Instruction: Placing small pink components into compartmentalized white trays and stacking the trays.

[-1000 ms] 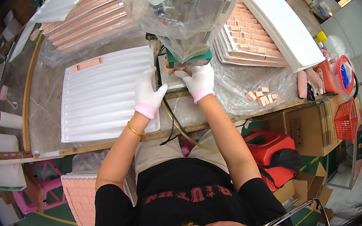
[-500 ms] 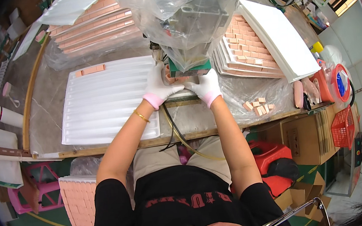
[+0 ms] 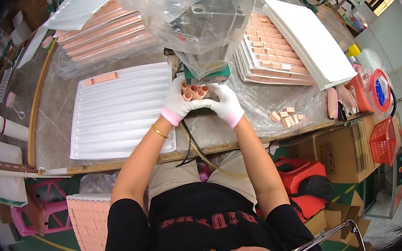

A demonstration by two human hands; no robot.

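Note:
My left hand (image 3: pixel 175 101) and my right hand (image 3: pixel 226 103), both in white gloves with pink cuffs, curl around a small cluster of pink open-ended tubes (image 3: pixel 195 93). The fingers press the cluster from both sides, and the thumbs meet on the near side. The tubes' round openings face up. Just beyond the hands is the green lower part (image 3: pixel 209 75) of a machine (image 3: pixel 198 24) draped in clear plastic. Left of my left hand lies a white ridged tray (image 3: pixel 119 118), with a short row of pink pieces (image 3: pixel 101 78) in its far groove.
Stacked trays of pink pieces (image 3: pixel 102 32) stand at the far left. Another stack (image 3: pixel 272 50) at the right has white sheets (image 3: pixel 309 42) leaning on it. Loose pink blocks (image 3: pixel 289 118) lie on plastic film near the front edge. Black cables (image 3: pixel 191 149) hang over that edge.
Both hands have drawn slightly toward me from under the machine with the pink tubes. The cluster now shows between the gloves, where it was mostly hidden before.

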